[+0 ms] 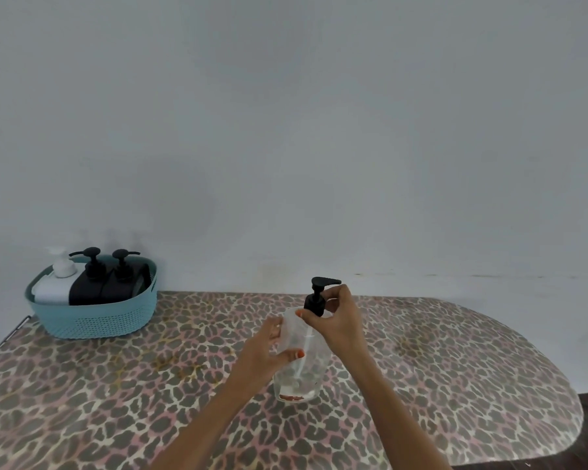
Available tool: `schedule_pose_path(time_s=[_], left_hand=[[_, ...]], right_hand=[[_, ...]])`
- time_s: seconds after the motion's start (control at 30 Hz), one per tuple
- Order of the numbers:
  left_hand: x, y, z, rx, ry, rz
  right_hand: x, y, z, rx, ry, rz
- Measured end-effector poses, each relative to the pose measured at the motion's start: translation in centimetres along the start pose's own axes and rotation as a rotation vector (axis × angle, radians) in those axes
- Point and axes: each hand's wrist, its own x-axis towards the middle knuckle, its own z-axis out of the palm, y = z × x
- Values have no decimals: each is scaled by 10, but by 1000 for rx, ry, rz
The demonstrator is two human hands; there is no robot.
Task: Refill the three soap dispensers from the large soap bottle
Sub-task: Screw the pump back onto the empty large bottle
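Mid-table, head view: clear soap dispenser [297, 385] stands upright on the leopard-print table cover [455, 368]. It looks near empty, with only a thin residue at the base.
Pump: black pump top [319, 293] sits on the dispenser neck, spout pointing right. The dip tube [302, 356] shows through the clear wall.
Left hand: left hand [269, 347] wraps the clear body from the left. The thumb lies across the front and the fingers [275, 329] curl round the far side. It grips the bottle and steadies it.
Right hand: right hand [340, 320] comes over from the right. Its thumb and fingers [302, 314] are pinched round the black collar just under the spout, closed on the collar and not on the spout.
Far-left corner: teal perforated basket [92, 320] sits against the wall [286, 130], well apart from both hands.
Basket contents: one white pump bottle [53, 286] and two black pump bottles [89, 286], side by side and touching.
Large soap bottle: cannot tell for sure which it is. The white one in the basket is my best guess.
Step in hand: likely twisting the pump off the first dispenser to open the neck. The turn direction cannot be read from one frame. The level suggests no soap has been poured yet.
Next move calls for: hold the body firm, turn the collar and lift the pump straight up so the tube clears the neck. Then set it down and fetch the supply bottle.
Risk: a light, near-empty bottle could tip or spin under the twist, and the tube may drip on the cover.
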Motion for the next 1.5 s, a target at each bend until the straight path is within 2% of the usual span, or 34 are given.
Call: schedule_pose_path(time_s=[0.1,0.27,0.57,0.67,0.9,1.23,1.3,1.37,1.5], left_hand=[[0,1,-1,-1,-1,15],[-1,1,0,12,9,28],[0,-1,1,8,20,23],[0,-1,0,10,14,25],[0,0,0,0,11,29],[0,-1,0,-18,10,22],[0,0,0,-15,13,19],[1,1,0,-13,14,17],[0,1,0,-15,13,19]], right_hand=[[0,-2,2,2,-27,11],[-2,-1,-16,34,-292,-8],[3,2,8,-42,14,12],[2,0,12,-55,36,-5],[-1,-2,-18,51,-325,-4],[3,2,8,2,30,17],[1,2,12,-28,48,-7],[-1,1,8,-37,-12,-37],[1,-2,-16,54,-319,1]])
